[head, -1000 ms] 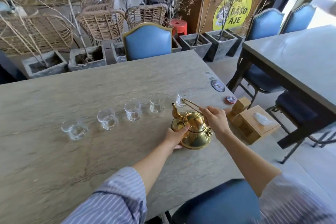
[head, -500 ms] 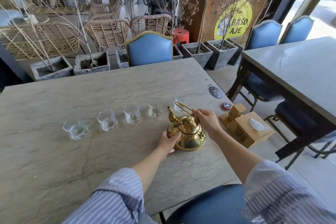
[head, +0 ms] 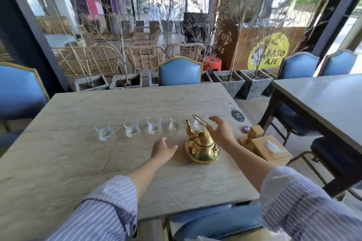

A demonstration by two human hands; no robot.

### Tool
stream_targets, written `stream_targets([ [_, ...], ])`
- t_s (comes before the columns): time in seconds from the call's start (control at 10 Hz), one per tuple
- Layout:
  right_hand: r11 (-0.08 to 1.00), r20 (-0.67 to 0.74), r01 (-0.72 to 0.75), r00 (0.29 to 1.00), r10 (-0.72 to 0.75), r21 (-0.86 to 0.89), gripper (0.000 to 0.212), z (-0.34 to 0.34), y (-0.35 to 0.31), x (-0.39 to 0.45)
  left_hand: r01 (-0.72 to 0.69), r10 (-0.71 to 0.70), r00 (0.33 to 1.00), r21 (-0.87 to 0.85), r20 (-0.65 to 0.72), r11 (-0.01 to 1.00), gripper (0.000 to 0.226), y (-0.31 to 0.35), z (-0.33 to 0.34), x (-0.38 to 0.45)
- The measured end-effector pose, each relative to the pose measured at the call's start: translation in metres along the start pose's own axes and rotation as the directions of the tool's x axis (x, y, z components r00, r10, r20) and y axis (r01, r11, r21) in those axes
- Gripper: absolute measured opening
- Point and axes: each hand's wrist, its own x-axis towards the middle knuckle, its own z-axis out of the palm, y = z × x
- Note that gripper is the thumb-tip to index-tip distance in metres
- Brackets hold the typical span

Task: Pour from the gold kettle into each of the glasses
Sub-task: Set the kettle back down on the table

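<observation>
The gold kettle (head: 201,147) stands upright on the stone table (head: 78,162), spout pointing away from me, its thin handle raised. Several small clear glasses stand in a row behind it, from the leftmost glass (head: 104,133) to the rightmost glass (head: 198,123), which is partly hidden by the kettle's handle. My left hand (head: 162,149) hovers just left of the kettle with fingers apart, not touching it. My right hand (head: 220,129) is open just right of the handle, holding nothing.
A wooden tissue box (head: 271,149) with a small wooden stand sits at the table's right edge, near a round red tin (head: 246,128) and a black coaster (head: 237,117). A blue chair (head: 180,71) faces me across the table. A second table (head: 323,94) stands to the right.
Both hands have let go of the kettle and drawn slightly away, fingers spreading. The kettle stays upright on the table. My head has tilted up, showing more of the room.
</observation>
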Motion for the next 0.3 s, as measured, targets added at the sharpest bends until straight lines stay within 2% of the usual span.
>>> stream_targets([
  [0.1,0.987,0.056,0.113,0.993,-0.107,-0.111,0.044,-0.011,-0.016,-0.015,-0.030,0.035,0.996,0.071,-0.079,0.997,0.072,0.007,-0.020,-0.020],
  [0.2,0.945,0.109,0.224,0.973,-0.203,-0.238,0.054,-0.023,-0.031,-0.022,-0.093,0.105,0.985,0.094,-0.138,0.991,0.063,0.016,-0.037,-0.035],
  [0.3,0.904,0.141,0.263,0.963,-0.228,-0.337,0.066,-0.039,-0.058,-0.023,-0.147,0.172,0.965,0.133,-0.197,0.980,0.063,0.034,-0.060,-0.044],
])
